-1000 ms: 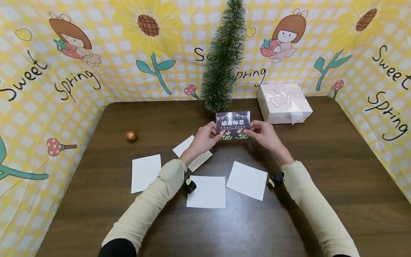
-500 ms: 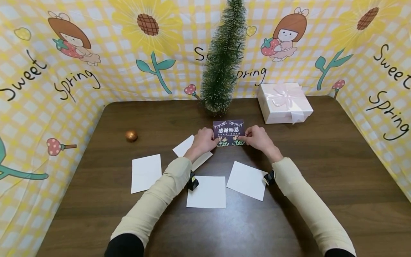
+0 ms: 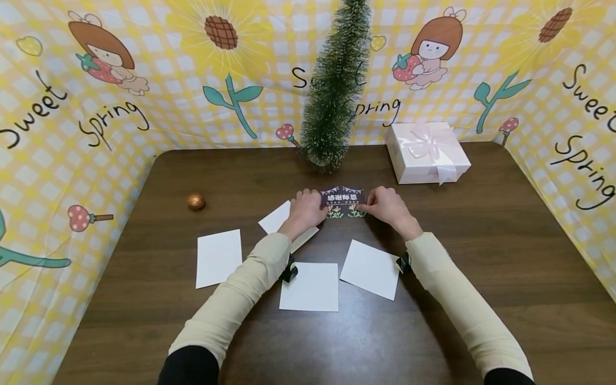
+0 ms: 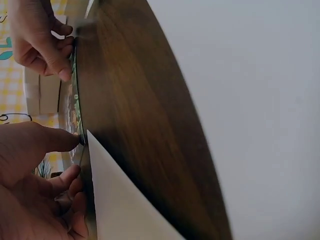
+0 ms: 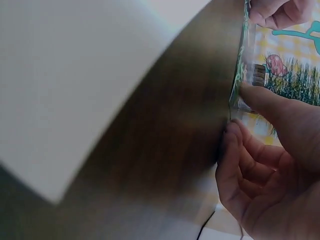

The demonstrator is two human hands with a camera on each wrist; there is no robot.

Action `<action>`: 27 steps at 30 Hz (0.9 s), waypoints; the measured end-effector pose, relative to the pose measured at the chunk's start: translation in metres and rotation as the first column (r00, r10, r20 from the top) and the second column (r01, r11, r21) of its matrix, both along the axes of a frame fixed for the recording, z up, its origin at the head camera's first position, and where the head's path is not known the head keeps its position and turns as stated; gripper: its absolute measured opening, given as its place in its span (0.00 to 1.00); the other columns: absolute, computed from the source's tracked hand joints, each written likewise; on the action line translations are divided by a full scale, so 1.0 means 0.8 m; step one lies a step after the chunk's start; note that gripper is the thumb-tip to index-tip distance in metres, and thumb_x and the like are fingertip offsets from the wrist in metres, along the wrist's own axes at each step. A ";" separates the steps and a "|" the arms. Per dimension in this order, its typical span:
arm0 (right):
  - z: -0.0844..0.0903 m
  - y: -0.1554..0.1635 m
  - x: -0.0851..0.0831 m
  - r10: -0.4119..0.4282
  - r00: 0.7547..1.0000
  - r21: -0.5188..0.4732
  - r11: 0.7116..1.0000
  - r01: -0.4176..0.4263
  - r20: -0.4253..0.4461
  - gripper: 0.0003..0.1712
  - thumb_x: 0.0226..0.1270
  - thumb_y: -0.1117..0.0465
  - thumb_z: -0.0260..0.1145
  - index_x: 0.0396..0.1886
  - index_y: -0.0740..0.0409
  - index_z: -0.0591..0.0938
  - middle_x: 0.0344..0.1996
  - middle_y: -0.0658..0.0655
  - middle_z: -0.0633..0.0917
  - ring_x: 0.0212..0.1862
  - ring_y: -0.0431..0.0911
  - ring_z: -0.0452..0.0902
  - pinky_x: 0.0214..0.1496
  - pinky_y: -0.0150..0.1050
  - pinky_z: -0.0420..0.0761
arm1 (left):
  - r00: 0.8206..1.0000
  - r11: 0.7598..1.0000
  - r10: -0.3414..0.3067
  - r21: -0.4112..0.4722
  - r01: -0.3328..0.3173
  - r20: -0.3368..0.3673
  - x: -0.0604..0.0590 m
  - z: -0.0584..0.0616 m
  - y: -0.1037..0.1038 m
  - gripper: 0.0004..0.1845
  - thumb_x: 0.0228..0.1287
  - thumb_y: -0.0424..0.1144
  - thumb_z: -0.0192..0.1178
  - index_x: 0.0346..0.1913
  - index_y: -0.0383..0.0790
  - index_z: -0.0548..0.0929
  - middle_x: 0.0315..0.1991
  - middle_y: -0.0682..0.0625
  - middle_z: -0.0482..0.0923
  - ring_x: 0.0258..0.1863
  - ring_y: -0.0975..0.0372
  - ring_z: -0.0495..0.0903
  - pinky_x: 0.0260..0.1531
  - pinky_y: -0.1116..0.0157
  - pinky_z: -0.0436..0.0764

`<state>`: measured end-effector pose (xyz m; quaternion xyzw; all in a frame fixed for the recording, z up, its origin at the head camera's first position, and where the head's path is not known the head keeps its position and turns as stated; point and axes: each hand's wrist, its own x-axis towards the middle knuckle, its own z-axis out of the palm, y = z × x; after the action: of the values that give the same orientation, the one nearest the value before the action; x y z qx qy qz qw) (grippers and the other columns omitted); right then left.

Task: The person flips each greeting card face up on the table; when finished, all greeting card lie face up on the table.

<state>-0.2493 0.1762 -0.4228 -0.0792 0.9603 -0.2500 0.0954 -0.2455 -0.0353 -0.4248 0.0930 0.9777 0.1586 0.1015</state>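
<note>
A dark printed card with white characters and flowers lies low over the brown table, just in front of the small green tree. My left hand pinches its left edge, thumb on top. My right hand pinches its right edge, thumb on the card. In the left wrist view the card shows edge-on between both hands.
Several blank white cards lie near me: one at the left, one under my left wrist, one in the middle, one to the right. A white gift box with ribbon stands back right. A copper ball sits left.
Both hands have lowered the printed card toward the table and drawn it slightly nearer me; it now tilts flatter than before.
</note>
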 end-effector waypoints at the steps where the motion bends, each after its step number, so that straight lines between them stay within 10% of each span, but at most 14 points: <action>1: 0.000 0.000 0.000 0.001 1.000 0.006 1.000 -0.001 0.002 0.18 0.63 0.50 0.70 0.24 0.60 0.81 0.20 0.53 0.80 0.22 0.44 0.72 0.25 0.36 0.69 | 1.000 1.000 0.001 -0.008 -0.001 0.000 0.000 -0.001 0.001 0.23 0.69 0.47 0.58 0.51 0.27 0.77 0.50 0.35 0.75 0.51 0.45 0.72 0.54 0.46 0.71; 14: 0.013 0.005 0.008 0.054 0.997 0.028 0.998 -0.052 -0.052 0.18 0.69 0.48 0.62 0.32 0.60 0.81 0.22 0.54 0.81 0.25 0.47 0.74 0.28 0.40 0.71 | 0.978 0.983 -0.184 -0.033 0.181 -0.103 0.010 0.005 0.005 0.19 0.71 0.45 0.56 0.50 0.30 0.76 0.49 0.36 0.75 0.50 0.45 0.72 0.50 0.48 0.73; 21: 0.031 0.012 0.046 0.182 0.978 0.078 0.982 -0.175 -0.099 0.14 0.68 0.52 0.65 0.38 0.60 0.82 0.30 0.55 0.84 0.30 0.48 0.78 0.34 0.46 0.78 | 0.881 0.893 -0.449 -0.116 0.436 -0.148 0.042 0.017 0.012 0.14 0.72 0.42 0.54 0.52 0.36 0.77 0.51 0.43 0.75 0.53 0.50 0.71 0.52 0.50 0.73; 27: 0.034 0.020 0.096 0.329 0.938 0.210 0.930 -0.303 -0.105 0.20 0.65 0.52 0.68 0.46 0.64 0.81 0.39 0.59 0.83 0.40 0.52 0.80 0.40 0.51 0.81 | 0.758 0.773 -0.631 -0.213 0.597 -0.163 0.078 0.021 0.009 0.13 0.72 0.36 0.52 0.55 0.39 0.78 0.55 0.46 0.75 0.54 0.53 0.71 0.50 0.53 0.72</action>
<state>-0.1723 0.1926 -0.3957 -0.2407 0.9587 -0.1318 0.0748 -0.1831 -0.0277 -0.4079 0.4186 0.9066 0.0316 0.0432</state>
